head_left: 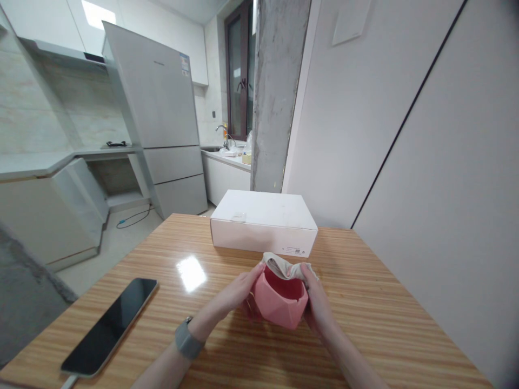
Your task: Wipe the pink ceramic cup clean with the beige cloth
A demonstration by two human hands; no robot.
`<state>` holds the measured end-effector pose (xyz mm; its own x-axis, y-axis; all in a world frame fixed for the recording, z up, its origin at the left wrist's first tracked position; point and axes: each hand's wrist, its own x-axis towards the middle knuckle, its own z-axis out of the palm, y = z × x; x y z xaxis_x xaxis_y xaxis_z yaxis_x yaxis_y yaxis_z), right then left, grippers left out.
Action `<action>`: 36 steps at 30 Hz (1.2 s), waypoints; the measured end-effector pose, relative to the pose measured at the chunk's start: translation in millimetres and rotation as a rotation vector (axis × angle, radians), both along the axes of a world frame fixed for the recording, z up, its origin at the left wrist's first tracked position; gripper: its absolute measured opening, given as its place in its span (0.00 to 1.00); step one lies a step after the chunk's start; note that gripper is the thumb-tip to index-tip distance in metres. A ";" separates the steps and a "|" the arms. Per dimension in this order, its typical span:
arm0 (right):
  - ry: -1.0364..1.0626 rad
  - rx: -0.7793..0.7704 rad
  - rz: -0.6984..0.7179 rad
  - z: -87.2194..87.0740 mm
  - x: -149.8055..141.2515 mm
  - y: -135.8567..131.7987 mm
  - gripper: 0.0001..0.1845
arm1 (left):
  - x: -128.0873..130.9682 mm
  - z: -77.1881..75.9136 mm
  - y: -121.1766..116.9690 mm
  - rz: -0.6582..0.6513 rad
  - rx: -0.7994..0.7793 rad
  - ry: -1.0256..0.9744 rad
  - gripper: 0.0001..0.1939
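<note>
Head view: left hand (pixel 245 282) and right hand (pixel 316 289) around pink container (pixel 279 305) with cloth (pixel 285 268), right table edge (pixel 419 312) well apart

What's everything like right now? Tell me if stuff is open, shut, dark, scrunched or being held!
Pink container: open on top, held between the left hand and right hand
Cloth: scrunched, at the container's far rim
White box: shut
Phone: screen dark, cable plugged in
Fridge: doors shut
Wristband: worn

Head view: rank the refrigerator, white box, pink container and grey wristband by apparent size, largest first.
1. Refrigerator
2. White box
3. Pink container
4. Grey wristband
</note>
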<state>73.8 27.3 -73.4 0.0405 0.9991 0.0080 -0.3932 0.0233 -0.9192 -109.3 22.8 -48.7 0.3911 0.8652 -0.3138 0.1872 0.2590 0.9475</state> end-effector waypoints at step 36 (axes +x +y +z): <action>-0.383 0.242 -0.169 0.2 -4.6 -3.8 0.22 | 12.9 -17.5 -10.5 -0.041 1.066 0.620 0.65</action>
<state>69.2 23.5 -73.2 0.1506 0.9465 0.2853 -0.0002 0.2886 -0.9574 -96.4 12.3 -66.2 0.4601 0.7934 0.3985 0.6704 -0.6048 0.4299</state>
